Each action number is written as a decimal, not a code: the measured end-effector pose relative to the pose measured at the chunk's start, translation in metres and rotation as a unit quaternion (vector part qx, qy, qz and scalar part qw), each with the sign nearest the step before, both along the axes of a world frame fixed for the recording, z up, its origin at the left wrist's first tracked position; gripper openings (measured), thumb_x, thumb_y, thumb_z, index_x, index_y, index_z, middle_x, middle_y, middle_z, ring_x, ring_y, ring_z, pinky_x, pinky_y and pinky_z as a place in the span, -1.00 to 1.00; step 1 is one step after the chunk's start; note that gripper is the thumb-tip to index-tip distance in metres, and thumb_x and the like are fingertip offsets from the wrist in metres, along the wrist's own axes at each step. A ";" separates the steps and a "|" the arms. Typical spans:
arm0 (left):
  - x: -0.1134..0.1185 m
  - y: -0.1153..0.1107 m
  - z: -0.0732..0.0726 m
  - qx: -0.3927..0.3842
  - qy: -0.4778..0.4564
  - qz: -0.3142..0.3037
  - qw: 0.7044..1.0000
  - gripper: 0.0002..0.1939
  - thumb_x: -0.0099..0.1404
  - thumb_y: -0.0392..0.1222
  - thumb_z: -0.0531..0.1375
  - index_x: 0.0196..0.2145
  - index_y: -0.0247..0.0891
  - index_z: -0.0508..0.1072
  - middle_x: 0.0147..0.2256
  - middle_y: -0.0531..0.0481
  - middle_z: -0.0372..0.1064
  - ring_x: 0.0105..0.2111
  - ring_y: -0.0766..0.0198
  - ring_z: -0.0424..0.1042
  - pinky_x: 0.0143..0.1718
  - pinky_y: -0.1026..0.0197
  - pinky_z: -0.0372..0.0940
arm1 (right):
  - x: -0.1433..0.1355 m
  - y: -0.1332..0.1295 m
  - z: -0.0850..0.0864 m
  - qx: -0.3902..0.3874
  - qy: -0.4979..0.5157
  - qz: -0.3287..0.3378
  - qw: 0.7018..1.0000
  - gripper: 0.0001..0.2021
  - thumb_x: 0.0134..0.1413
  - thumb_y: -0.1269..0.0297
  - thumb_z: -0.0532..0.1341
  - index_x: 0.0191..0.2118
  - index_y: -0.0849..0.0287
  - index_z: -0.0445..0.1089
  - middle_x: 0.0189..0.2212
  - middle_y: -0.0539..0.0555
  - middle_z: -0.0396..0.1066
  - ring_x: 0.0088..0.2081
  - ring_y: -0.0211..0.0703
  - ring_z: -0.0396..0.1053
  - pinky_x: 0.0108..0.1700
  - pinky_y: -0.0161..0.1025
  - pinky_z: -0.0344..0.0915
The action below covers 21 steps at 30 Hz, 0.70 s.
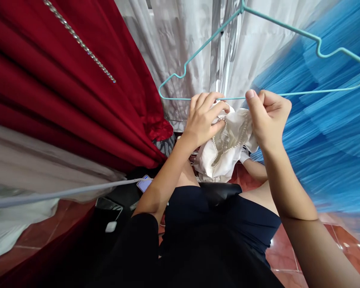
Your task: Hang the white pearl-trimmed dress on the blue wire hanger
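Observation:
A white garment edged with pearl beads hangs in folds between my hands, just above my lap. Above it, a thin turquoise clothes hanger spans the view, its bottom bar running past both hands. My left hand is closed on the garment's left upper edge, fingers bent at the bar and thumb against the beaded trim. My right hand forms a fist around the garment's right edge, its thumb tip touching the bar. The cloth inside each grip is mostly hidden.
Red fabric with a rhinestone strip hangs to the left. White drapes stand ahead, and blue tulle fills the right. A phone lies left of my lap; a pale cable or rod crosses nearby. Red tiles cover the floor.

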<state>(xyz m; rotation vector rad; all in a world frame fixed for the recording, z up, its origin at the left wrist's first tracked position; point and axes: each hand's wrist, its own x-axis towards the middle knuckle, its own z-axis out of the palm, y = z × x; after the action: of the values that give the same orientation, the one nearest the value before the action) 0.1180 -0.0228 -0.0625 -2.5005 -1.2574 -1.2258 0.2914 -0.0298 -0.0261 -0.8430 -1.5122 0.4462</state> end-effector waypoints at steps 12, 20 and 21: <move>0.007 -0.027 -0.024 -0.042 -0.172 -0.176 0.968 -0.71 0.41 -0.32 0.11 0.08 -0.21 0.32 0.02 -0.14 0.38 0.06 0.10 0.38 0.11 0.06 0.31 | -0.015 0.000 -0.006 -0.083 0.028 0.086 0.992 -0.34 0.13 -0.22 0.24 -0.63 0.21 -0.01 -0.61 -0.05 -0.12 -0.53 -0.37 -0.04 -0.48 -0.34 -0.04; 0.015 -0.029 -0.035 -0.001 -0.171 -0.088 0.981 -0.93 0.38 -0.26 0.17 -0.17 -0.21 0.38 -0.18 -0.08 0.45 -0.09 0.10 0.42 -0.01 0.08 0.32 | -0.014 -0.006 -0.017 -0.023 -0.024 0.018 0.999 -0.49 0.24 -0.16 0.16 -0.51 0.15 0.13 -0.53 -0.01 0.06 -0.43 -0.29 0.16 -0.34 -0.27 0.20; 0.014 -0.030 -0.034 0.005 -0.184 -0.075 0.980 -0.95 0.37 -0.24 0.19 -0.20 -0.21 0.38 -0.22 -0.06 0.44 -0.15 0.13 0.43 -0.05 0.10 0.32 | -0.010 -0.008 -0.017 0.010 -0.034 -0.023 0.999 -0.54 0.22 -0.16 0.18 -0.46 0.14 0.18 -0.48 0.01 0.13 -0.38 -0.25 0.21 -0.26 -0.22 0.25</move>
<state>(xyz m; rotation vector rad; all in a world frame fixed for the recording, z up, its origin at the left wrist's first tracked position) 0.1319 -0.0530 -0.0965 -2.4753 -1.1347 -1.7920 0.2809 -0.0376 -0.0434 -0.8838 -1.5531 0.3715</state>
